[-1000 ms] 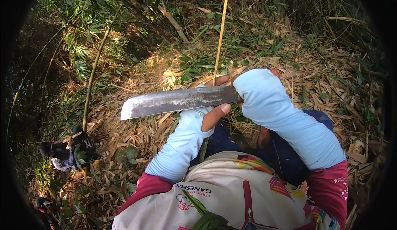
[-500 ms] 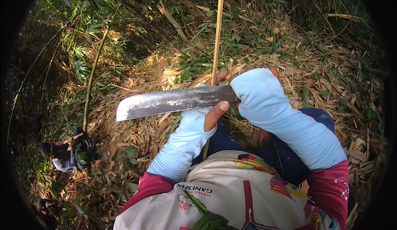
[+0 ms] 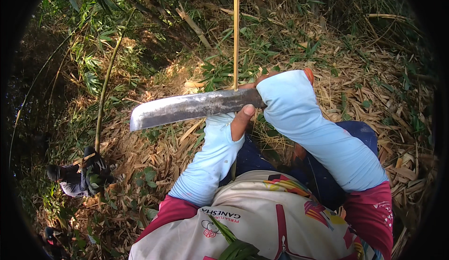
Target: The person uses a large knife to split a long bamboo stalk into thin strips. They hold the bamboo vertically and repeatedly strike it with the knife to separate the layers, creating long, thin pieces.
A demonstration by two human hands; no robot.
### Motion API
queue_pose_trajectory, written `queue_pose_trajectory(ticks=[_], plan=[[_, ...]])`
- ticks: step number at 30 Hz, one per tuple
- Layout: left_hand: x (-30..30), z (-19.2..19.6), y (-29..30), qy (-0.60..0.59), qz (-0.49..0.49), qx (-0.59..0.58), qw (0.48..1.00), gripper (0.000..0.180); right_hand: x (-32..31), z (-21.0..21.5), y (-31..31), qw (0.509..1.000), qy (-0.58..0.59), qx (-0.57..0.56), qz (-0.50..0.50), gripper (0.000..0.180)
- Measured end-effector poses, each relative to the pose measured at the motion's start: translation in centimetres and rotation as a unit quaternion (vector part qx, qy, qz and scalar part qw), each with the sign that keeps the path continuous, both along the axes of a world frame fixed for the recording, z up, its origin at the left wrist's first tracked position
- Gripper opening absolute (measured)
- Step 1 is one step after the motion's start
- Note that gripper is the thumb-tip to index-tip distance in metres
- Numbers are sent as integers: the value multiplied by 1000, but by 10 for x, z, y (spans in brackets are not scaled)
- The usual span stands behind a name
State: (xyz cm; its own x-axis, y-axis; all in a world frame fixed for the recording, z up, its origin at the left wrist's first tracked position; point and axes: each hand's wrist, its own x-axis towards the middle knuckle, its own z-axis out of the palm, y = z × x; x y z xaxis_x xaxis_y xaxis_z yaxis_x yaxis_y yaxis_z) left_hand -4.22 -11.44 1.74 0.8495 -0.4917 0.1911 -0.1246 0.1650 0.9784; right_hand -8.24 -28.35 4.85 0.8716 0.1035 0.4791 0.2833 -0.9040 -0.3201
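We see the right hand's (image 3: pixel 268 76) fingers gripping a broad grey steel machete (image 3: pixel 196 106); the left hand's (image 3: pixel 240 122) fingers hide behind it, closure unclear. The long narrow pale-yellow strip (image 3: pixel 236 35) meets the blade, looks whole above; we can't judge what's done or left below.

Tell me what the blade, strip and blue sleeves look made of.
Blade: metal, likely steel; bright, reflective toward the tip, dark and mottled toward the handle end.
Strip: probably split bamboo, possibly other wood; straight, thin, tan-yellow, with no visible coating.
Blue sleeves: soft matte fabric, bunching in creases along the forearms; cotton or synthetic, can't tell.
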Motion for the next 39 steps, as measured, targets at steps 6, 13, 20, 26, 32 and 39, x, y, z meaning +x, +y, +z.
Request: queue_pose_trajectory(ticks=[6,13,20,26,32,39], plan=[[8,-10,1,33,2,28,999,65,9,-15,-1,999,-4,-35,-37,27],[6,-18,14,127,-70,-75,987,69,7,-5,0,973,172,147,41,15],[13,-23,17,195,-25,-20,980,57,6,-17,6,984,170,48,33,16],[15,-34,29,141,-82,-45,986,67,6,-21,12,990,141,19,23,16],[4,-24,26,134,-78,-68,985,83,8,-28,11,996,84,4,23,18],[-4,-24,20,116,-14,-7,993,91,8,-24,12,998,59,4,20,17]])
